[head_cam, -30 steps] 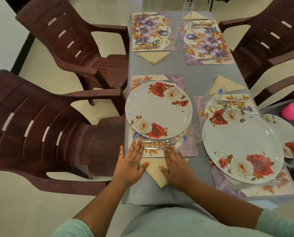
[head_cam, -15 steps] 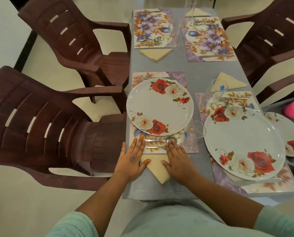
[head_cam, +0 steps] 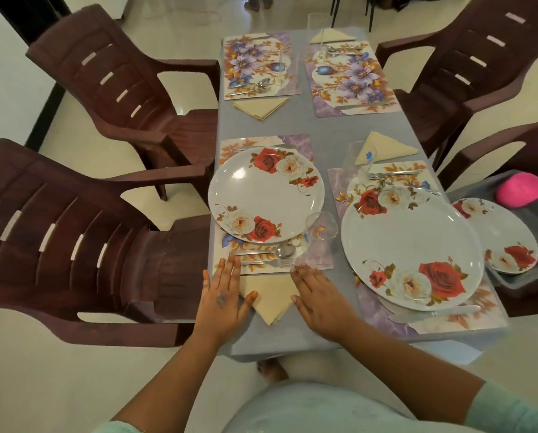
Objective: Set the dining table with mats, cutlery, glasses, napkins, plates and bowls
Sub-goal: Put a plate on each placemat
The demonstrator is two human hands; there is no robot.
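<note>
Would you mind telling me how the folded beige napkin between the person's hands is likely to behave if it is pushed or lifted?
The folded beige cloth napkin lies flat in a triangle, so it is probably soft and would likely droop or unfold if lifted by one corner. It looks thin and light. On the smooth grey tablecloth it may slide or bunch when pushed, which may be why the left hand and right hand flank it.

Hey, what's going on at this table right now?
A person is setting a dining table. Both hands lie flat at the near edge, the left hand and right hand either side of a folded cream napkin, touching its edges as if straightening it. The two near mats already carry rose-patterned plates, left plate and right plate, with cutlery and glasses beside them. The two far mats have cutlery and napkins but no plates yet. More plates wait on the right.
</note>
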